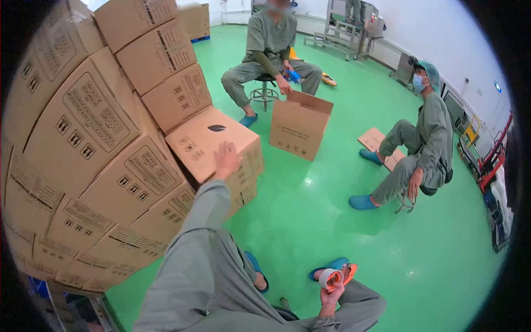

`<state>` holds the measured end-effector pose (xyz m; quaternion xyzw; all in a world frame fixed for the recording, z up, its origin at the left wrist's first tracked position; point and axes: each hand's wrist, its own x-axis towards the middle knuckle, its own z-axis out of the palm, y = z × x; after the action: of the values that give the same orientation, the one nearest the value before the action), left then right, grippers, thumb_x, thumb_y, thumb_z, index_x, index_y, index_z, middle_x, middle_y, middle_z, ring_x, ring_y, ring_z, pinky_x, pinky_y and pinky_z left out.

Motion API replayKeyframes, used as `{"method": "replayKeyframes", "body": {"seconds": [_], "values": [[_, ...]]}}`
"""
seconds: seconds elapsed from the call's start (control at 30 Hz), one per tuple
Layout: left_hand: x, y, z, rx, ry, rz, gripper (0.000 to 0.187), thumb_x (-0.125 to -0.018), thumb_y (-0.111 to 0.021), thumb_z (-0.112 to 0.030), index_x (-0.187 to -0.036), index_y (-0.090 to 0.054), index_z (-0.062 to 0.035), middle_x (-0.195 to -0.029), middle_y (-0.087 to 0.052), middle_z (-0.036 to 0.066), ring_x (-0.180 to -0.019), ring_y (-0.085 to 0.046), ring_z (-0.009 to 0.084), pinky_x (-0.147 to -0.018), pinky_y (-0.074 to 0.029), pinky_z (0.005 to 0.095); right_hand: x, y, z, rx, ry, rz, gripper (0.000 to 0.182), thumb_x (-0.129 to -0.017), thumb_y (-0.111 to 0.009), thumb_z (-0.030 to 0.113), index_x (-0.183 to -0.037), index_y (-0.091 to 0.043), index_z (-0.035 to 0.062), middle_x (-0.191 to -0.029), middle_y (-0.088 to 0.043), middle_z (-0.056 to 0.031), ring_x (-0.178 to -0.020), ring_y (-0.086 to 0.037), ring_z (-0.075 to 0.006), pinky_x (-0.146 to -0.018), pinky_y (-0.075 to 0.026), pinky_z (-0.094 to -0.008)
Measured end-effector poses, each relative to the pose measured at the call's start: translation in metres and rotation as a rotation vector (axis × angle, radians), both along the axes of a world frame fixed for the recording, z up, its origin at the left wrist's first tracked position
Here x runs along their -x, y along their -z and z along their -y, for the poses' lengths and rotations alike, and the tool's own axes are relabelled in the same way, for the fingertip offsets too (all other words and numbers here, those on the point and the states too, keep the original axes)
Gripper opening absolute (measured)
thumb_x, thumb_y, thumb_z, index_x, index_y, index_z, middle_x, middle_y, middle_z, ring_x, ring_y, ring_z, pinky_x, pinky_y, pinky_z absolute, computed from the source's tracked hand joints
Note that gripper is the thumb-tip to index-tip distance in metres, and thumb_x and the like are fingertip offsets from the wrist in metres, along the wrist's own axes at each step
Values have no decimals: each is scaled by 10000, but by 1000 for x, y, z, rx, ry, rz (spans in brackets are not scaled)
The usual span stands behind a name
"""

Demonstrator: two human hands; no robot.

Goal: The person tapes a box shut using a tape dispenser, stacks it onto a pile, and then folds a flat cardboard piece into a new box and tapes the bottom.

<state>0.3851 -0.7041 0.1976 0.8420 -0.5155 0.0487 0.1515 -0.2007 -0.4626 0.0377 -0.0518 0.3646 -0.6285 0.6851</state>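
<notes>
My left hand (227, 160) reaches forward and rests with fingers spread on the top of a closed cardboard box (202, 135) printed with a black leaf. That box sits on another box, against the tall stack. In my right hand (331, 294), near my right knee, is a tape dispenser (333, 279) with an orange body and a roll of tape. My fingers are wrapped round its lower part.
Stacked boxes (99, 122) rise at the left. A seated person (269, 41) ahead touches an open box (298, 127) on the green floor (298, 221). Another person (434, 127) sits low at the right, beside flat cardboard (371, 138). A red pallet jack (492, 166) stands far right.
</notes>
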Motion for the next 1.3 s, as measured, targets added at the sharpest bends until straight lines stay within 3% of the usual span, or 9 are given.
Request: {"method": "replayKeyframes", "body": {"seconds": [0.27, 0.4, 0.63, 0.7, 0.83, 0.93, 1.0, 1.1, 1.3], "values": [[-26, 6, -45, 72, 57, 21, 664, -801, -734, -254, -1341, -462, 20, -1439, -408, 236, -1357, -347, 394, -1115, -303, 468, 14, 7, 3, 17, -59, -1, 477, -727, -503, 92, -1201, -554, 97, -1092, -638, -68, -965, -632, -223, -787, -543, -395], [31, -2, -86, 554, 153, 24, 513, -794, -745, -196, -1204, -541, 35, -1233, -545, 251, -1190, -481, 409, -1032, -367, 475, 13, -26, 1, 22, -55, -46, 465, -751, -491, 89, -1211, -560, 83, -1023, -629, -54, -913, -630, -188, -705, -543, -354], [170, -8, -195, 4, 523, -600, 516, -810, -739, -362, -1155, -625, 4, -1123, -661, 188, -1024, -643, 327, -890, -503, 406, 18, -75, 18, 53, -364, -480, 420, -789, -548, 113, -1200, -546, 25, -939, -607, -72, -821, -627, -181, -662, -532, -375], [189, -1, -192, -184, 655, -706, 587, -822, -732, -414, -1215, -585, -4, -1123, -664, 180, -1019, -644, 321, -889, -505, 404, 26, -81, 35, 71, -571, -1210, 481, -767, -620, 174, -1201, -515, -3, -948, -635, -127, -844, -652, -251, -715, -535, -391], [224, -2, -170, -287, 840, -619, 598, -845, -726, -390, -1264, -545, -3, -1102, -672, 172, -1027, -650, 286, -890, -514, 395, 24, -184, 43, 350, -1000, -1681, 592, -730, -667, 271, -1204, -486, -33, -993, -651, -247, -928, -649, -397, -791, -519, -457], [238, 13, -155, -287, 871, -712, 610, -836, -717, -419, -1265, -536, -24, -1115, -659, 172, -1033, -632, 329, -879, -509, 423, 33, -154, 61, 468, -1286, -1830, 597, -752, -664, 329, -1206, -477, -11, -920, -661, -255, -905, -646, -415, -754, -511, -466], [244, 21, -154, -565, 753, -184, 583, -834, -719, -376, -1262, -533, -27, -1118, -650, 188, -1060, -610, 358, -886, -502, 456, 22, -152, 68, 437, -1384, -1892, 594, -751, -652, 336, -1193, -478, -20, -916, -659, -261, -901, -641, -427, -756, -509, -478], [256, 43, -143, -489, 752, -431, 574, -825, -720, -349, -1264, -529, -33, -1147, -635, 199, -1095, -583, 384, -908, -487, 480, 5, -158, 72, 421, -1501, -1925, 580, -749, -636, 337, -1167, -482, -35, -900, -659, -263, -887, -637, -438, -753, -506, -495], [272, 43, -142, -605, 799, -394, 591, -832, -712, -353, -1281, -513, -25, -1184, -618, 206, -1144, -557, 385, -952, -467, 469, -23, -173, 98, 480, -1460, -1802, 562, -727, -613, 316, -1136, -493, -50, -935, -665, -259, -906, -645, -428, -767, -518, -488]]}}
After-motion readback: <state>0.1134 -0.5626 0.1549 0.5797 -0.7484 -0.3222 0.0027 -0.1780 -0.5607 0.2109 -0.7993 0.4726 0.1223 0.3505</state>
